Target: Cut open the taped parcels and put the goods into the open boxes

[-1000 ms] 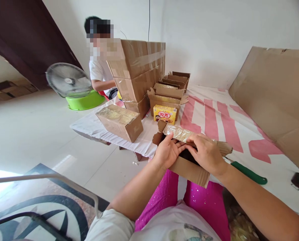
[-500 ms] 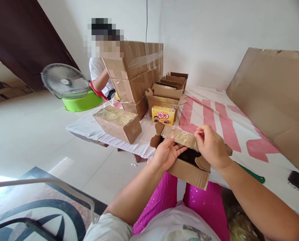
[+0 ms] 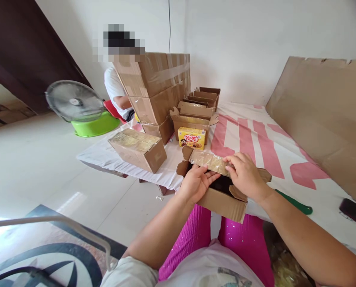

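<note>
An open cardboard box (image 3: 222, 203) tilts above my lap at the table's edge, its dark inside partly covered by my hands. Clear tape lies across its far flap (image 3: 209, 160). My left hand (image 3: 196, 181) is palm up over the opening, fingers stretched out along the flap's lower edge and thumb touching it. At the flap's right end, my right hand (image 3: 245, 173) is closed, thumb and fingers pinching the taped edge. Just beyond the box stands a yellow snack box (image 3: 191, 138) with red lettering.
A taped carton (image 3: 137, 149) lies left on the cloth-covered table (image 3: 249, 131). Stacked cartons (image 3: 154, 85) and a row of open boxes (image 3: 196, 107) stand behind. Another person (image 3: 115, 83) sits beyond. A green-handled tool (image 3: 294, 202) and a dark phone-like object (image 3: 355, 213) lie right.
My right hand has lowered from above the flap's right end and now presses fingers and thumb against its edge. My left hand stays almost in place. The whole view has shifted slightly.
</note>
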Motion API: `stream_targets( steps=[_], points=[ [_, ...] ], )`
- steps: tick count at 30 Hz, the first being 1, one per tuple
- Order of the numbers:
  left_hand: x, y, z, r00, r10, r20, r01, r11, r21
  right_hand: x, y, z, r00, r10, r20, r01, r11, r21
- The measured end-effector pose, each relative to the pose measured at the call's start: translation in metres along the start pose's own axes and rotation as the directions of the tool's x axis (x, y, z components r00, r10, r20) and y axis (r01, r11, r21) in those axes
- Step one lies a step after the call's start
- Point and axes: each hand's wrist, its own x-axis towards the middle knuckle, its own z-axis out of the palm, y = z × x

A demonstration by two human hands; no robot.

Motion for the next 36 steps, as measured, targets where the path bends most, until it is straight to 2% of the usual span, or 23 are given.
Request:
stream_targets(
  steps=[2,5,7,9,12,14,16,18,20,22,23,25,29,32,36],
  points=[
    [-0.001,-0.001,0.002,1.0,0.025,-0.012,-0.025,1.0,0.019,-0.002,-0.003,0.0,1.0,-0.021,0.019,0.021,1.0,-0.022],
    [0.002,0.001,0.004,0.997,0.064,-0.041,-0.059,0.991,0.12,-0.004,-0.008,-0.007,0.998,-0.062,0.009,0.061,0.995,0.077],
    [0.007,0.006,0.005,0.991,0.109,-0.074,-0.091,0.973,0.214,-0.006,-0.009,-0.014,0.993,-0.081,-0.089,0.094,0.983,0.158],
    [0.015,0.016,0.004,0.976,0.185,-0.118,-0.144,0.946,0.291,-0.009,-0.008,-0.019,0.972,-0.094,-0.216,0.132,0.977,0.169],
    [0.027,0.036,0.004,0.933,0.325,-0.154,-0.255,0.9,0.353,-0.015,0.0,-0.017,0.933,-0.107,-0.344,0.152,0.983,0.107],
    [0.034,0.049,0.003,0.898,0.421,-0.125,-0.356,0.864,0.356,-0.021,0.009,-0.01,0.922,-0.081,-0.379,0.124,0.988,0.093],
    [0.038,0.056,0.001,0.845,0.529,-0.081,-0.462,0.798,0.388,-0.028,0.019,0.001,0.923,-0.032,-0.382,0.077,0.992,0.104],
    [0.037,0.057,-0.003,0.762,0.648,-0.006,-0.552,0.654,0.517,-0.038,0.028,0.014,0.938,0.032,-0.345,0.018,0.99,0.141],
    [0.031,0.05,-0.01,0.672,0.727,0.143,-0.593,0.412,0.692,-0.051,0.035,0.028,0.957,0.092,-0.274,-0.039,0.98,0.193],
    [0.022,0.039,-0.018,0.622,0.709,0.333,-0.593,0.15,0.791,-0.068,0.038,0.044,0.975,0.119,-0.188,-0.072,0.968,0.241],
    [0.019,0.032,-0.023,0.622,0.669,0.408,-0.582,0.045,0.812,-0.076,0.039,0.051,0.983,0.113,-0.145,-0.072,0.963,0.261],
    [0.018,0.019,-0.033,0.654,0.569,0.497,-0.541,-0.106,0.834,-0.091,0.04,0.067,0.995,0.08,-0.063,-0.058,0.953,0.297],
    [0.035,0.002,-0.055,0.717,0.459,0.525,-0.409,-0.332,0.85,-0.11,0.04,0.091,0.999,0.038,0.034,-0.046,0.953,0.301],
    [0.052,-0.007,-0.072,0.736,0.461,0.497,-0.302,-0.433,0.849,-0.114,0.037,0.097,0.998,0.046,0.05,-0.058,0.967,0.249],
    [0.056,-0.032,-0.087,0.745,0.471,0.472,-0.236,-0.475,0.848,-0.113,0.033,0.096,0.997,0.014,0.079,-0.029,0.982,0.187]
  ],
)
